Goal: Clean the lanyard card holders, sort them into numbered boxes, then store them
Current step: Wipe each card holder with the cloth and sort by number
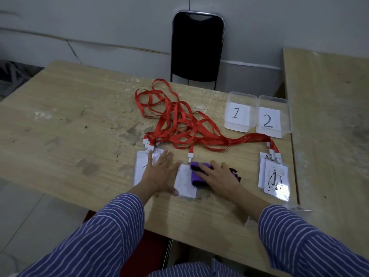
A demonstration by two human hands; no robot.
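Purple cloth (196, 173) lies under the right hand (220, 177), whose fingers are spread nearly straight and press it flat onto the right edge of the middle holder (184, 181); nothing is curled round it. Striped sleeves (111, 222) cover both forearms at the near edge of the table (65, 120). The left hand (159, 173) is also flat and open, fingers fanned, palm down, its thumb resting on the middle holder's left side and its fingers lying across the left stack (142, 166) of holders.

The middle holder is a clear sleeve with a white card, faintly smudged, its long axis running away from the person and its white clip (190, 156) at the far end. The left stack lies the same way, clips far. At the right, near the table's edge, the right stack (274, 176) of overlapping holders shows heavy black scribble over a "1" — long axis again near to far, tilted slightly.

Beyond the holders, red lanyards (179, 120) tangle in loops across the table's middle, one strand reaching right to the right stack's clips. Farther right stand two clear boxes side by side, just apart — box 1 (238, 112) and box 2 (272, 118), each with a white paper label. A black chair (197, 47) stands behind the table against the wall.
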